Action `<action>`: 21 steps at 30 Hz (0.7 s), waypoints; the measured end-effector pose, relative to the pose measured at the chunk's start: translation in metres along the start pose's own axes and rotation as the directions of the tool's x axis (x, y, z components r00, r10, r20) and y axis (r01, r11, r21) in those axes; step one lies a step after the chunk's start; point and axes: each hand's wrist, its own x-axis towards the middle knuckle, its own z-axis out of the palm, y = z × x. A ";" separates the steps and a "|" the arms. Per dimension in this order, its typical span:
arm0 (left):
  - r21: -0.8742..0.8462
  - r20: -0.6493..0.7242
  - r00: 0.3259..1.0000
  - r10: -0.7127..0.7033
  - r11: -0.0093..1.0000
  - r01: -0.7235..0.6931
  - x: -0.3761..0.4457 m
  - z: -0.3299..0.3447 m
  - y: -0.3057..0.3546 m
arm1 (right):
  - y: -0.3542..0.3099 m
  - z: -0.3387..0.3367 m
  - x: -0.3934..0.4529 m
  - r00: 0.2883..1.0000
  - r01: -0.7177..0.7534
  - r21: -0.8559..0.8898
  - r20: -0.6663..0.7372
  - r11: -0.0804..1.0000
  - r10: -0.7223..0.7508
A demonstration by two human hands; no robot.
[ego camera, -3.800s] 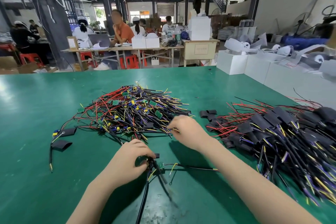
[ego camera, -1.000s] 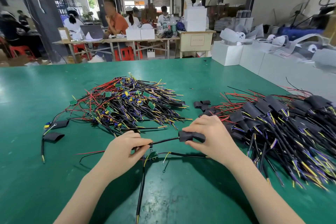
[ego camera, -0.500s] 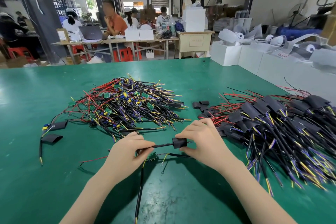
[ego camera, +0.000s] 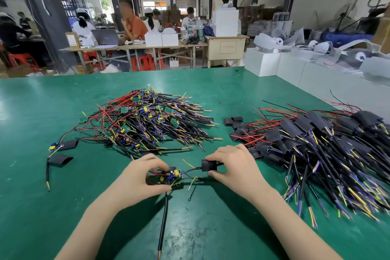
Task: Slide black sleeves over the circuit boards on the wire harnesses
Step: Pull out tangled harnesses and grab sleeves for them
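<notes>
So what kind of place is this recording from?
Most likely a small electronics assembly workshop: a green worktable with a pile of bare wire harnesses, a pile of sleeved ones, and other workers seated at benches behind.

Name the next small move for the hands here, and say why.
Probably slide the black sleeve leftward along the wires onto the circuit board. The right hand pinches the sleeve, already threaded on the wires, while the left hand holds the board, still bare.

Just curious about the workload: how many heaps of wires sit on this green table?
2: a bare-board heap in the middle, a black-sleeved heap on the right. One more harness, with its sleeve, is being worked.
</notes>
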 end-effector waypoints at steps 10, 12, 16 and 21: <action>0.032 -0.050 0.999 -0.017 0.999 0.018 0.002 0.012 0.011 | -0.010 0.011 -0.001 1.000 0.001 0.115 0.030 0.993 -0.004; 0.026 -0.093 0.996 -0.009 1.000 0.011 0.003 0.013 0.015 | -0.012 0.011 -0.001 1.000 0.003 0.196 0.024 0.981 -0.008; -0.044 -0.162 0.987 -0.010 0.999 0.003 0.003 0.015 0.019 | -0.016 0.010 -0.001 1.000 0.009 0.290 -0.005 0.957 -0.008; -0.157 -0.192 0.981 0.000 0.987 -0.030 0.003 0.016 0.026 | -0.018 0.007 -0.002 0.995 0.035 0.334 -0.102 0.942 0.000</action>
